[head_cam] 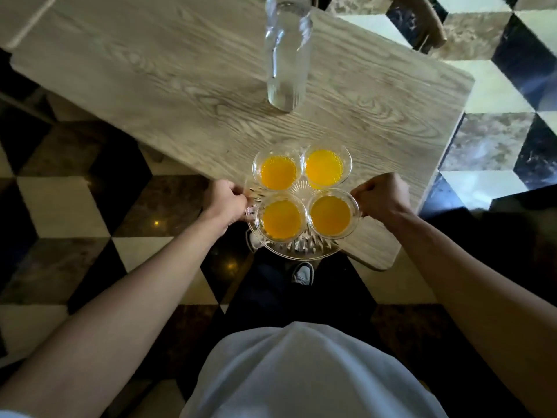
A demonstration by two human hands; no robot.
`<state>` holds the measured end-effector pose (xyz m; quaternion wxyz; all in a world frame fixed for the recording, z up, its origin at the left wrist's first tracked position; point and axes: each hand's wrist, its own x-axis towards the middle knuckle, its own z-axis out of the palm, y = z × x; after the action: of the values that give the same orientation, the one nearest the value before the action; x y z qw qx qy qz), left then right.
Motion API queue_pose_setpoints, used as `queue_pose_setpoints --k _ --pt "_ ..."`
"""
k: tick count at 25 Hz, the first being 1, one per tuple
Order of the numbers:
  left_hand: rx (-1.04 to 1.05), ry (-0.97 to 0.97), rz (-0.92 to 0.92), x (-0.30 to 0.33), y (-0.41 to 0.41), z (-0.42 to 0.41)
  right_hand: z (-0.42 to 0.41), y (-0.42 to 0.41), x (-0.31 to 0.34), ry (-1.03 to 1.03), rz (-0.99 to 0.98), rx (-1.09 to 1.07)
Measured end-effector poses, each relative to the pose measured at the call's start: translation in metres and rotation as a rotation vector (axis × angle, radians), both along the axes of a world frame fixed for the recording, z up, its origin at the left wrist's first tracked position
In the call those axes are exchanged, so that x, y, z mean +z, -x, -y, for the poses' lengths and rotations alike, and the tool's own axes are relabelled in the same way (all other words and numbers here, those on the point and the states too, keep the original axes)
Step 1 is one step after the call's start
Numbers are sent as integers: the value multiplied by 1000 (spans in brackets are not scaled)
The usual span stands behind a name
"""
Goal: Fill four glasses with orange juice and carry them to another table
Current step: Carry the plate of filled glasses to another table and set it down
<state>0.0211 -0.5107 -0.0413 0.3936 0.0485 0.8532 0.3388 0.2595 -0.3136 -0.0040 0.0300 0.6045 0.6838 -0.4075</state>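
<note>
Your white shirt (307, 372) fills the lower foreground. Beyond it, your left hand (224, 202) and right hand (381, 196) curl their fingers around opposite rims of the glass tray (297, 247), which overhangs the table's (150, 86) near edge. Four juice-filled glasses (330, 217) stand on the tray; a clear bottle (286, 55) stands beyond the tray.

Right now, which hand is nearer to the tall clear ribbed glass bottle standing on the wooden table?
Right, narrowly. The right hand grips the round clear glass tray's right edge, below-right of the bottle. The left hand grips the left edge, below-left and slightly farther.
</note>
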Motion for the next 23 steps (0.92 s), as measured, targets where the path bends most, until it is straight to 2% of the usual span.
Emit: queue_pose_setpoints --k 10,23 --pt "314 17 -26 34 35 124 66 112 8 -14 -29 291" --pt "465 36 -76 31 166 285 193 309 4 -73 0 524"
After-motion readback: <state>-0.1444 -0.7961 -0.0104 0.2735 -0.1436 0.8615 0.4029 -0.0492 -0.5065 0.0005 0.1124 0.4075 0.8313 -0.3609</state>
